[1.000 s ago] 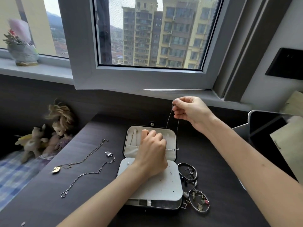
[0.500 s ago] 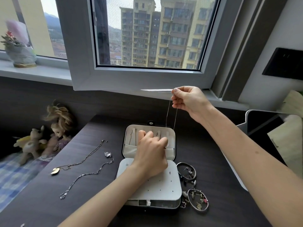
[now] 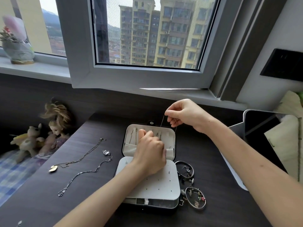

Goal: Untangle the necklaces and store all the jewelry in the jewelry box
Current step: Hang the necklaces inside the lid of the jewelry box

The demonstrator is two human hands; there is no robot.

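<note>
On a dark desk (image 3: 213, 169), a jewelry box (image 3: 157, 185) lies open. The right hand (image 3: 183, 115) pinches a thin chain (image 3: 162, 121) above its lid. The left hand (image 3: 150, 153) curls into the lid; its hold is hidden. Two necklaces (image 3: 81, 159) lie left.

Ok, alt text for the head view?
The right hand pinches a thin necklace chain above an open jewelry box while the left hand reaches into its lid. A gold-pendant necklace and a silver chain lie left of it, bangles right.
</note>
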